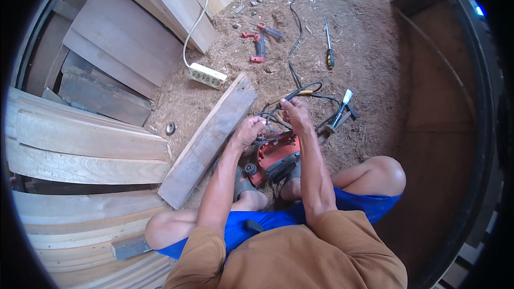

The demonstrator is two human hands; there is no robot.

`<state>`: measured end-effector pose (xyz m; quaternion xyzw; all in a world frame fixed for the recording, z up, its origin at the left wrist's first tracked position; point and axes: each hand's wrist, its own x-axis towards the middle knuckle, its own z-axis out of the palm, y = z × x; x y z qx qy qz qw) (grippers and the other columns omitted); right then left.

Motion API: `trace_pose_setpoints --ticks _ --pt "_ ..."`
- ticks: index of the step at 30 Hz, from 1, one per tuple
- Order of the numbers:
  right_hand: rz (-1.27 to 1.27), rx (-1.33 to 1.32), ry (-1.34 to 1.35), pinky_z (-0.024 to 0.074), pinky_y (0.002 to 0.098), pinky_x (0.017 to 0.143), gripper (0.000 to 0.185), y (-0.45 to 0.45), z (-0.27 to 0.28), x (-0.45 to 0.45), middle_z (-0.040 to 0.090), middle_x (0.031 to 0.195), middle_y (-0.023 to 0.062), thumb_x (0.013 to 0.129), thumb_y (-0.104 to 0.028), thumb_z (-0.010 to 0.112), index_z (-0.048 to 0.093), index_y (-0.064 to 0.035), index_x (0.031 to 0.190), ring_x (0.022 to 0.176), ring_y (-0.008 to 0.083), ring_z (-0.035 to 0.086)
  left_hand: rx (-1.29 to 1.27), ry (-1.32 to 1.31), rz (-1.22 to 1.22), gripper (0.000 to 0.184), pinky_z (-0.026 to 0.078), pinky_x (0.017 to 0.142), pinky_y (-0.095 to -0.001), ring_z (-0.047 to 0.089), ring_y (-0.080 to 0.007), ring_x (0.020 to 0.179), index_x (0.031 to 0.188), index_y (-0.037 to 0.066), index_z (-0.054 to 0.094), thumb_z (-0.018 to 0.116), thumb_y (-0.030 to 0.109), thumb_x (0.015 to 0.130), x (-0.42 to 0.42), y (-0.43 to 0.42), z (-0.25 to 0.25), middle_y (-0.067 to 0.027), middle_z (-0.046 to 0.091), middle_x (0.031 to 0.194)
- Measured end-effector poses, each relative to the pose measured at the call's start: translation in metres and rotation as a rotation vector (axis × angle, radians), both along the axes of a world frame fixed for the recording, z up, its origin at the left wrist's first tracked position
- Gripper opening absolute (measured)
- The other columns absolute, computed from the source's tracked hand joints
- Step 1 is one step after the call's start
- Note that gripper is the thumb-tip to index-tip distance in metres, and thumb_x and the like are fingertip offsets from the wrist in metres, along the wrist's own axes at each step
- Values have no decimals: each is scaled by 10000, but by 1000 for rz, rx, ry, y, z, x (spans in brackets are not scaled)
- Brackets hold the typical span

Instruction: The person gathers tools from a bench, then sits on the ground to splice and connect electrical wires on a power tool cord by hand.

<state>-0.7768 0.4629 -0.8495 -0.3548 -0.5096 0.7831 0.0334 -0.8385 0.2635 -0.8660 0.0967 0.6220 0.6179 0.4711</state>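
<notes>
A red and black power tool point(277, 156), which looks like an electric planer, sits between my feet with its handle end opened and wires showing. My left hand point(249, 130) is just above its left end, fingers pinched together; what they hold is too small to make out. My right hand point(296, 114) is raised over the tool's far side, its thumb and fingers closed beside the black cable point(316, 92). Whatever lies in that pinch is hidden. Past the hands, a loose red and black handle cover point(259, 47) lies on the ground.
A wooden plank point(211, 142) lies to the left, near a white power strip point(208, 76) and a tape roll point(170, 128). Ahead are a yellow-black screwdriver point(329, 56) and a clear-handled screwdriver point(271, 31). A hammer point(338, 115) lies right. Stacked boards point(91, 139) line the left.
</notes>
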Motion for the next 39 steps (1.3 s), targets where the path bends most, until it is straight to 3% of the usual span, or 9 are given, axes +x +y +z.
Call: trace_pose_setpoints --ticks 6,13,20,24,29,35,39 --pt "167 118 -125 358 242 474 197 -19 27 1 567 665 -27 933 -234 702 673 -49 870 533 70 468 -14 55 19 211 470 685 -259 585 -86 743 1073 63 648 635 255 987 3 4 0 11 633 809" --pt "206 97 -161 393 227 501 221 -17 29 2 578 707 -45 925 -295 729 689 -81 889 573 58 491 53 -11 7 166 454 683 -239 536 -67 715 1007 78 639 628 243 989 1 -1 -2 28 614 809" --pt "96 22 -71 339 249 456 224 -14 18 4 538 636 -28 939 -257 705 667 -42 887 507 74 458 97 -46 3 171 408 705 -240 491 -64 719 954 79 634 596 240 999 -2 -4 -9 36 579 779" --pt "82 -14 -66 361 221 447 213 -9 6 4 554 654 -55 948 -289 707 659 -86 901 504 49 446 83 -33 38 181 424 706 -230 520 -66 712 909 89 645 601 244 990 -2 -5 -6 44 579 749" --pt "16 -15 -61 315 251 436 250 -12 14 5 530 630 -21 936 -273 708 657 -38 869 487 80 444 96 -38 14 175 431 765 -245 539 -76 754 968 79 644 586 240 1004 -3 -7 -2 19 605 798" --pt "38 -6 -60 355 213 443 225 -3 5 5 660 723 -3 954 -295 692 664 -75 919 508 41 457 79 -19 -27 218 466 818 -271 582 -85 822 996 76 655 613 289 1017 -3 -7 -10 3 648 857" --pt "26 9 -47 321 251 447 262 -2 9 5 531 642 -38 950 -292 684 669 -40 878 493 64 434 90 -62 -27 221 480 830 -279 604 -97 841 1008 63 654 616 280 1020 2 -7 0 -18 672 895"
